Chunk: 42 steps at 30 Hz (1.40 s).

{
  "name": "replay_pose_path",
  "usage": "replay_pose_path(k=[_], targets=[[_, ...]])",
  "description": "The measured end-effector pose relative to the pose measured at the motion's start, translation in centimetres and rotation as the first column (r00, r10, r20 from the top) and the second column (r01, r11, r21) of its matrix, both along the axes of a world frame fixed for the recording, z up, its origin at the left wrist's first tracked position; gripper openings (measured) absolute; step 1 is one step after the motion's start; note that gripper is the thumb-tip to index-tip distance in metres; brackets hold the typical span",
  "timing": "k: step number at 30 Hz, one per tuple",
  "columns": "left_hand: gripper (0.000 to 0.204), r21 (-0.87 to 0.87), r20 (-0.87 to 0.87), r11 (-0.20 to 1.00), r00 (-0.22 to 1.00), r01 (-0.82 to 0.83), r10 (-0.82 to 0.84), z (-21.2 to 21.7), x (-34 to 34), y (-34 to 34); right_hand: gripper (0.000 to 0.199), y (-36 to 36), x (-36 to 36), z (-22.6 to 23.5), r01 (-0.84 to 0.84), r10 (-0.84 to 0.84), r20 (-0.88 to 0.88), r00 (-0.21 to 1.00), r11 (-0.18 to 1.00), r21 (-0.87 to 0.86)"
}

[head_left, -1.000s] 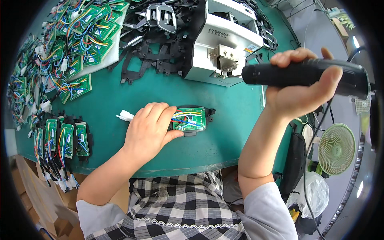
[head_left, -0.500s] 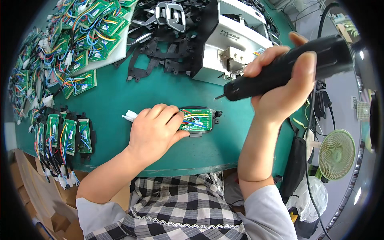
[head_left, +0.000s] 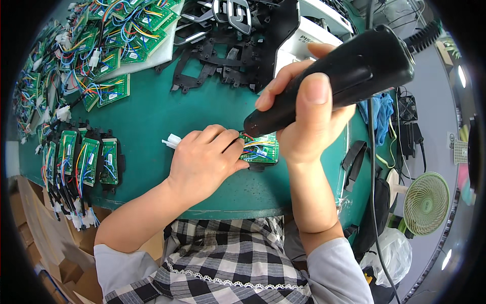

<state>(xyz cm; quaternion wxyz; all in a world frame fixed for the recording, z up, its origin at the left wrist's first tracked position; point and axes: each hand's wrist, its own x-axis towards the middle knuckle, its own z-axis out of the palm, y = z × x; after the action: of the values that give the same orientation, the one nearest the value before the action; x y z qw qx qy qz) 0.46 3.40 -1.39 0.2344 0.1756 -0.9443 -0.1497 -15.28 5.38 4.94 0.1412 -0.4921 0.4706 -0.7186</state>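
Note:
My left hand is closed over the left part of a green circuit board with coloured wires, pressing it to the table. The board sits on a dark plastic part that shows only at its edges. A white connector sticks out beyond the hand's left side. My right hand grips a black electric screwdriver, slanted down to the left. Its nose is over the board's upper left corner, by my left fingers. Whether the bit touches a screw is hidden.
Several wired boards on black holders stand at the left table edge. A large heap of wired circuit boards fills the far left. Black plastic frames and a white machine are at the back. A green fan stands right.
My right hand has brought the screwdriver left and down, from above the open table to the board's upper corner. My left hand keeps its hold on the board.

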Motion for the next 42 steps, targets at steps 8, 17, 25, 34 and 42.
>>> replay_pose_path(k=[8, 17, 25, 34, 42], targets=[[0.034, -0.033, -0.011, 0.999, 1.0, -0.012, 0.011, 0.2, -0.2, 0.0, 0.066, -0.7, -0.3, -0.6, -0.089, 0.088, -0.117, 0.989, 0.996, -0.007], [0.035, -0.033, -0.043, 0.999, 0.999, -0.004, 0.003, 0.0, -0.3, -0.1, 0.07, -0.6, 0.1, -0.5, -0.117, 0.117, -0.004, 0.993, 0.993, -0.035], [0.036, 0.012, -0.044, 1.0, 0.999, 0.003, -0.002, -0.2, -0.6, -0.2, 0.067, -0.5, 0.2, -0.3, -0.161, 0.16, -0.015, 0.987, 0.987, -0.004], [0.029, 0.047, -0.028, 0.998, 0.999, 0.032, -0.031, 0.0, -0.6, -0.5, 0.066, 1.3, -8.6, 6.3, 0.266, -0.313, -0.149, 0.938, 0.926, -0.269], [0.02, 0.055, -0.101, 0.998, 0.995, 0.029, -0.023, -0.6, -0.7, -0.7, 0.066, 0.3, -7.9, 5.1, 0.255, -0.309, -0.214, 0.927, 0.934, -0.249]])
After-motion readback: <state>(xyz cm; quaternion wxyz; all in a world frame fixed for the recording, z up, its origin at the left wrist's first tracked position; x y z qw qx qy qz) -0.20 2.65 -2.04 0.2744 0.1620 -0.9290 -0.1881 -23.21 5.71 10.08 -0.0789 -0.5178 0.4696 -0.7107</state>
